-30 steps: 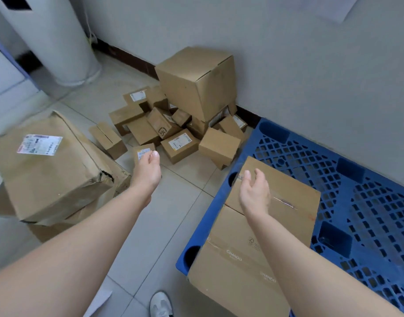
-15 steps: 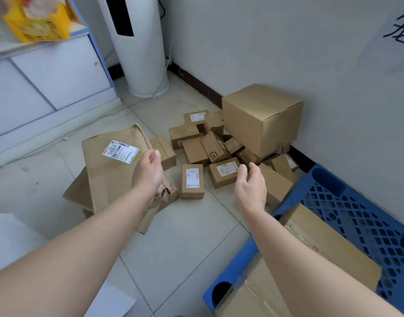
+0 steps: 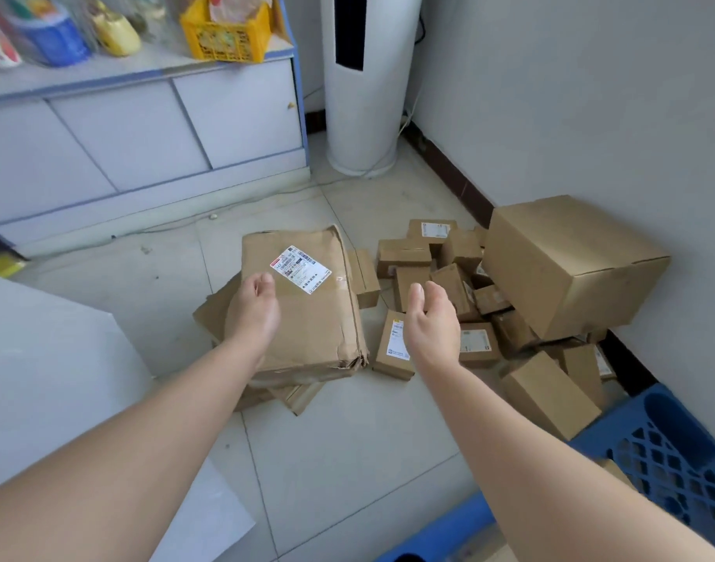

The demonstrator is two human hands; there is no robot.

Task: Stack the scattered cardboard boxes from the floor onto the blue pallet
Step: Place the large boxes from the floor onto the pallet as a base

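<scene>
The big flat box lay on the floor in the middle of my view, with a white label on its top. It was dented and torn at the corner nearest me, at about 5 o'clock on the box. It sat on more flat cardboard that stuck out from under it.

My left hand was over the box at its 8 o'clock side. The fingers were curled in loosely and held nothing. I could not tell if the hand touched the box or was just above it. My right hand was off the box at 3 o'clock, over the small boxes. It was open, palm turned in, fingers apart, and it held nothing too.

I think I was reaching for the next box to lift, and it looked like the big flat one. Next I would need one hand on each side of it and a firm hold, because the torn corner could sag.

The small boxes lay in a heap at 2 o'clock from the flat box. One small labelled box lay just beside the torn corner. A large brown box sat on the heap by the wall. The blue pallet was at 4 o'clock, well apart from the flat box. Most boxes were not yet on it
</scene>
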